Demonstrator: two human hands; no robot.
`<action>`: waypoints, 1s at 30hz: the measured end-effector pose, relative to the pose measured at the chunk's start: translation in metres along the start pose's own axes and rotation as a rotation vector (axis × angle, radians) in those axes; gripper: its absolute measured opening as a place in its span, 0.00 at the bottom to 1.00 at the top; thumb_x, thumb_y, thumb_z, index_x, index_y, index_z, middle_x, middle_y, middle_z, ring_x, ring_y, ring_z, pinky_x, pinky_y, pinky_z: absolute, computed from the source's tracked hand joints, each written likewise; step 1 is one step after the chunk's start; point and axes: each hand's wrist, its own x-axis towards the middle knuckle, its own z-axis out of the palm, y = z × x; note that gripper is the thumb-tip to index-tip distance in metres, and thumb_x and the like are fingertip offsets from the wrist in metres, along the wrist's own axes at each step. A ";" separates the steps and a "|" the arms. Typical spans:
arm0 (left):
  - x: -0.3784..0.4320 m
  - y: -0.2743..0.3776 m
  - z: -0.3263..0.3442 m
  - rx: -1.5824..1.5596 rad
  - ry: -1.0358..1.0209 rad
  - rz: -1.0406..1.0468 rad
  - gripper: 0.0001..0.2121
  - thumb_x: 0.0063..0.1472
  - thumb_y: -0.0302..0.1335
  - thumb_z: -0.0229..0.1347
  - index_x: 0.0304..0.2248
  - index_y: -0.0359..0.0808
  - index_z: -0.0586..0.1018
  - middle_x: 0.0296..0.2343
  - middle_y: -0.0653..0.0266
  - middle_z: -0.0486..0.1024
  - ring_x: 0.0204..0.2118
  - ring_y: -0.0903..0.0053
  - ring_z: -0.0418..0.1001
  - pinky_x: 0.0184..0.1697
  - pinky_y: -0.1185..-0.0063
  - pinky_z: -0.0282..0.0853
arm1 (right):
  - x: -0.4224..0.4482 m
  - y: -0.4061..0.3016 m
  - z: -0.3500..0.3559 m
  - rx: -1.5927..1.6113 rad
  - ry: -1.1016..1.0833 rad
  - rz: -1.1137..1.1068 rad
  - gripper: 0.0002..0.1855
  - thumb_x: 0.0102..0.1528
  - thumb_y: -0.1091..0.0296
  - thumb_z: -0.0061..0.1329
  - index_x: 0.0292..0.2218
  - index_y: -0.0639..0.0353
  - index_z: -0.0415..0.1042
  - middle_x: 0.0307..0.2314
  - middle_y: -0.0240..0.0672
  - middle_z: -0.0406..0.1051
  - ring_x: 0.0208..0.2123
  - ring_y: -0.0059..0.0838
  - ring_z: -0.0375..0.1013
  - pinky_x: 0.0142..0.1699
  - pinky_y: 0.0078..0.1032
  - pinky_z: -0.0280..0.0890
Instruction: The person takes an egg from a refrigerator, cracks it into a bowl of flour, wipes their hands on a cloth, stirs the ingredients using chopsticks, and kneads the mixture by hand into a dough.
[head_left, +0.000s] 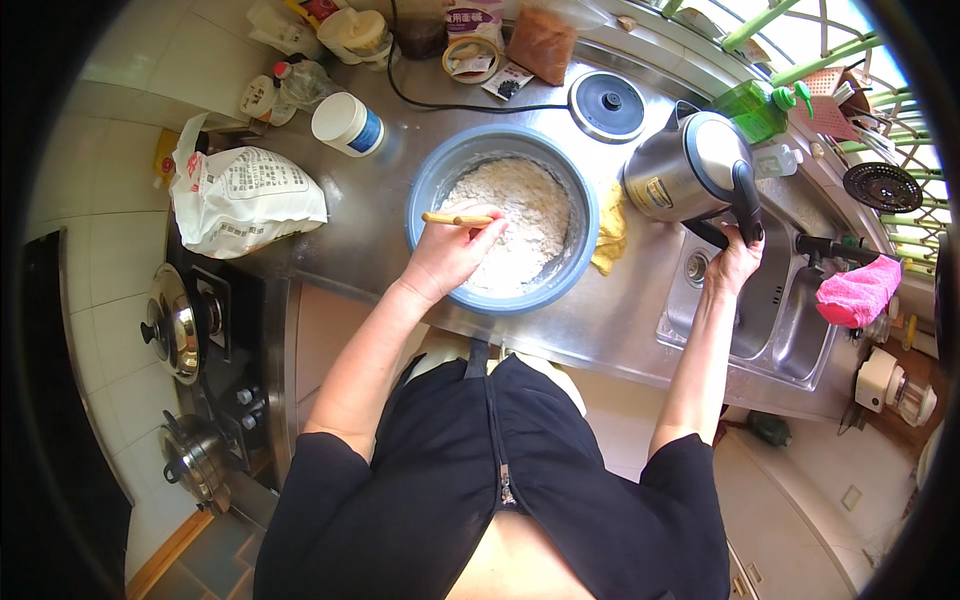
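Observation:
A blue-grey basin (576, 259) stands on the steel counter with lumpy white flour mixture (517, 202) in it. My left hand (454, 255) grips a pair of wooden chopsticks (442, 218) over the basin's left part; their lower ends are hidden by the hand. To the right, my right hand (736, 259) is closed around the black handle of a steel electric kettle (670, 169), which is tilted, its lid side towards the right. Behind the basin lies the kettle's round power base (608, 106). A yellow cloth (611, 229) lies against the basin's right side.
At the left stand a white printed bag (255, 199) and a white tub (337, 124). Packets and an orange-brown bag (541, 45) line the back. A steel sink (757, 319) with a pink cloth (859, 292) on its tap is at the right; a stove with lidded pans (176, 322) is far left.

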 end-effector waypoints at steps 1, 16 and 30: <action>0.001 0.003 0.000 0.075 -0.007 0.011 0.08 0.56 0.28 0.54 0.32 0.32 0.76 0.25 0.61 0.75 0.24 0.75 0.72 0.29 0.80 0.66 | -0.003 -0.001 0.000 -0.007 0.005 -0.013 0.21 0.35 0.91 0.48 0.33 0.61 0.71 0.26 0.29 0.70 0.29 0.23 0.69 0.39 0.21 0.64; -0.008 -0.021 0.027 0.478 -0.133 0.478 0.09 0.51 0.26 0.51 0.34 0.36 0.72 0.28 0.63 0.70 0.32 0.69 0.72 0.34 0.75 0.70 | -0.205 -0.089 0.143 -0.743 -0.888 -0.383 0.03 0.48 0.74 0.52 0.28 0.60 0.71 0.24 0.37 0.66 0.24 0.34 0.70 0.29 0.26 0.65; 0.031 -0.089 -0.022 0.237 0.367 -0.078 0.22 0.52 0.24 0.51 0.48 0.39 0.68 0.36 0.55 0.69 0.38 0.58 0.69 0.40 0.69 0.67 | -0.223 -0.097 0.161 -0.890 -1.180 -0.079 0.06 0.52 0.68 0.49 0.29 0.59 0.72 0.24 0.37 0.70 0.27 0.36 0.72 0.33 0.28 0.66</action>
